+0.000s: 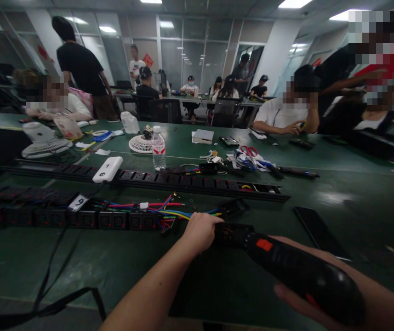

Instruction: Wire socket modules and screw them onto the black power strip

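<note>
My right hand [295,301] is wrapped round a black cordless screwdriver [296,266] with an orange switch, its nose pointing left. With closed fingers, my left hand [200,232] holds a small black plastic housing [229,232] at the tool's tip. The bit itself is too dark to make out. Just left of that hand, red, blue, green and yellow wires [176,214] come out of a black power strip [114,219] lined with sockets. Another dark part [233,208] lies beyond the housing.
Behind lies a longer socket strip [183,181] carrying a white power bank [107,169]. A water bottle [158,149], red-handled scissors [249,151] and a fan part [141,144] stand farther back. A phone [319,232] lies at right. Several people are around the tables.
</note>
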{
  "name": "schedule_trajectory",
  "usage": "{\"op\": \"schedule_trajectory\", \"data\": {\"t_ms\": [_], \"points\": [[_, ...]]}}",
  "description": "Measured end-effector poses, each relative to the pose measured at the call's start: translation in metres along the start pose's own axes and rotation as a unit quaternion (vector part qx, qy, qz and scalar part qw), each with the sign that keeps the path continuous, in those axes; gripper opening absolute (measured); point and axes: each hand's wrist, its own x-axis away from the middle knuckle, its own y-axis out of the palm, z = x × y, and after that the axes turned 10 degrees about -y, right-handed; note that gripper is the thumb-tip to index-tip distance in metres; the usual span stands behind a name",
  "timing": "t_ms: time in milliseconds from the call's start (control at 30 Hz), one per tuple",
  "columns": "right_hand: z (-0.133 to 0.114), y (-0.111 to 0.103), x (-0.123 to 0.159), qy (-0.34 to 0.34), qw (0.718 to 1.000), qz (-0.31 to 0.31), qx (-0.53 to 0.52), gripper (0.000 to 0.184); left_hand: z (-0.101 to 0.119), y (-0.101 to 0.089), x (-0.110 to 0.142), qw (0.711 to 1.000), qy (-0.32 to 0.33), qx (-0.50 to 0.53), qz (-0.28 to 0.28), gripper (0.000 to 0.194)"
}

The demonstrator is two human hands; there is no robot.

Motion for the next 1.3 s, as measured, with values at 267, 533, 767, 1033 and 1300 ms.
{"op": "schedule_trajectory", "data": {"t_ms": [267,533,767,1033,1300], "points": [[-0.065,-0.048,-0.056,-0.049,0.98,-0.195,-0.016,0.016,-0.001,-0.002,0.002,1.0,0.008,-0.029,-0.006,0.04],[-0.055,-0.046,-0.061,0.052,0.967,-0.237,-0.073,0.044,0.006,-0.004,0.008,0.996,-0.004,-0.086,-0.014,0.036],[-0.059,-0.044,-0.041,0.023,0.979,-0.19,-0.068,0.027,0.004,0.004,0.014,0.995,0.04,-0.089,0.031,0.055],[-0.06,-0.033,-0.023,-0.068,0.989,-0.132,-0.01,0.017,-0.002,0.015,0.012,0.993,0.054,-0.08,0.067,0.052],[-0.049,-0.008,-0.007,-0.035,0.988,-0.146,0.022,0.022,-0.007,0.025,0.012,0.991,0.063,-0.073,0.095,0.05]]}}
